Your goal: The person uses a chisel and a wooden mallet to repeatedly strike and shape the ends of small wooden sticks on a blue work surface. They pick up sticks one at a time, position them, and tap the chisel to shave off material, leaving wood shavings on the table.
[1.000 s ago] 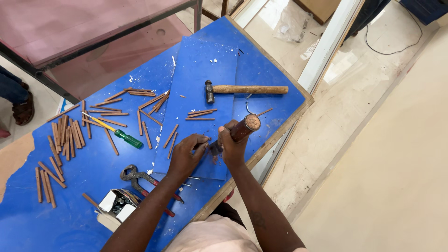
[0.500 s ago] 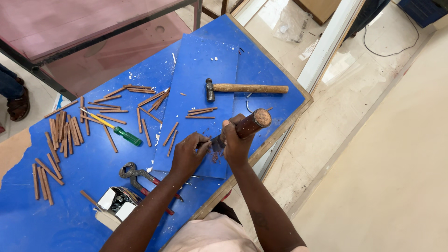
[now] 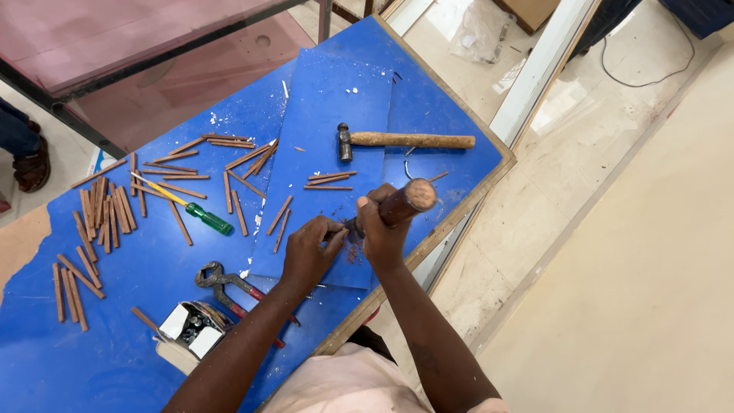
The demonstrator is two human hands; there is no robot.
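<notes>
My right hand (image 3: 381,228) grips a tool with a round reddish wooden handle (image 3: 407,200), held upright with its tip pressed down on the loose blue sheet (image 3: 336,115). My left hand (image 3: 311,248) is right beside it, fingers pinched at the tool's tip, holding a small piece against the sheet; the piece itself is hidden by my fingers. A hammer (image 3: 404,141) with a wooden handle lies on the blue table (image 3: 138,336) just beyond my hands.
Several thin copper-coloured sticks (image 3: 99,210) lie scattered across the table's left and middle. A green-handled screwdriver (image 3: 200,216), pincers with red handles (image 3: 229,287) and a small open box (image 3: 189,327) lie near me. The table's edge runs diagonally at right.
The tool's handle has tilted and lifted slightly towards the upper right. My left hand stays at the tip, and the view has shifted a little.
</notes>
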